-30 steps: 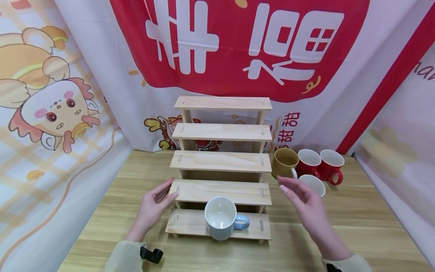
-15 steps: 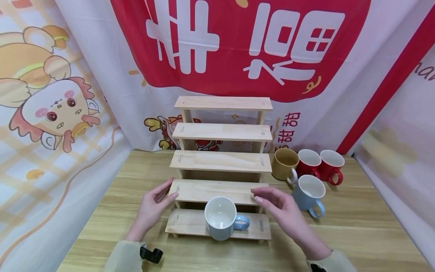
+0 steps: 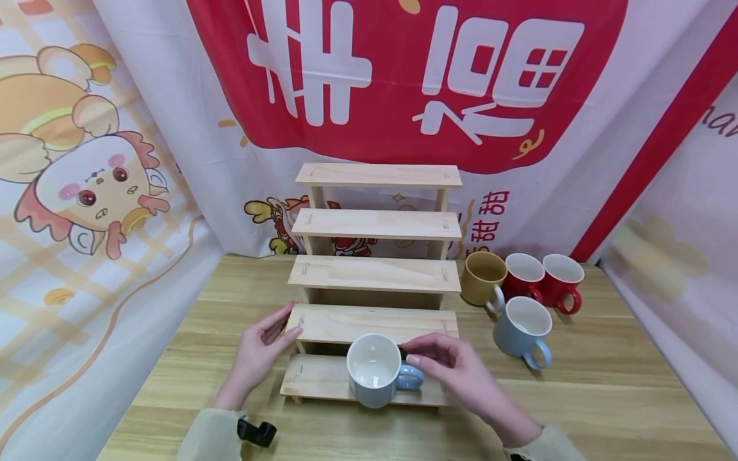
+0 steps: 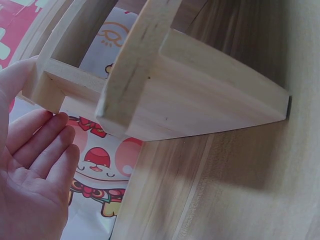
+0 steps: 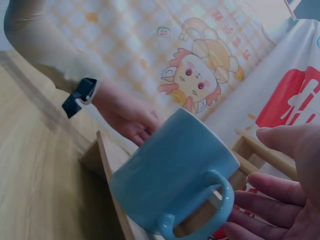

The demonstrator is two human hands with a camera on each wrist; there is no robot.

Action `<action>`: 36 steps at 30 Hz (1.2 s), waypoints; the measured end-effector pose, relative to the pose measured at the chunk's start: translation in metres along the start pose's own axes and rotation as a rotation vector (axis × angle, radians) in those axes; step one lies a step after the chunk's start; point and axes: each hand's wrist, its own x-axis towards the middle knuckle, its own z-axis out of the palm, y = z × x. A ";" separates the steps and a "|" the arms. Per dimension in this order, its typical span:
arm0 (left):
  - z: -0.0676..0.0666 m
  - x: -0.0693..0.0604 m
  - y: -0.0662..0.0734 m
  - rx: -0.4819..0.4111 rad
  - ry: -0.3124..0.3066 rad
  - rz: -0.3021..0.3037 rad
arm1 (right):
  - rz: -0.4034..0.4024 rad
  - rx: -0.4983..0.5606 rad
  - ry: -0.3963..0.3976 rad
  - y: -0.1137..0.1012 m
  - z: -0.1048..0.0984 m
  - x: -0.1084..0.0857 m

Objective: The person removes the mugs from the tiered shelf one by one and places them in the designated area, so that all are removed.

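A light blue mug (image 3: 375, 378) with a white inside stands on the lowest step of a wooden stepped shelf (image 3: 375, 274), its handle to the right. My right hand (image 3: 455, 371) is at the mug's right side above the handle, thumb and fingers apart; in the right wrist view a gap shows between these fingers (image 5: 272, 195) and the mug (image 5: 172, 170). At the shelf's left end my left hand (image 3: 259, 352) holds the second step's board, with fingertips (image 4: 60, 117) against its end and the thumb partly hidden.
Right of the shelf stand a brown mug (image 3: 483, 278), two red mugs, one a red mug (image 3: 562, 282) at the far right, and another light blue mug (image 3: 523, 328). Printed cloth (image 3: 115, 307) walls the table (image 3: 623, 384) on three sides.
My right hand has moved left and down, from beside the second light blue mug to the mug on the lowest step. My left hand and the mugs stay in place.
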 end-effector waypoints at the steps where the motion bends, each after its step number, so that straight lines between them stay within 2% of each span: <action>1: 0.000 0.000 0.000 0.003 0.000 0.002 | 0.007 0.003 -0.009 0.001 0.001 0.000; 9: 0.000 0.000 -0.003 0.013 0.009 0.011 | 0.072 0.001 -0.029 0.006 0.008 -0.001; 22: -0.001 0.000 -0.002 -0.003 0.006 0.005 | 0.094 -0.084 -0.019 0.019 0.008 -0.001; 32: -0.001 0.000 -0.001 -0.013 0.004 0.001 | 0.081 -0.043 -0.049 0.026 0.006 -0.001; 36: -0.001 0.000 -0.001 -0.009 0.004 0.009 | 0.102 -0.023 -0.055 0.028 0.004 -0.001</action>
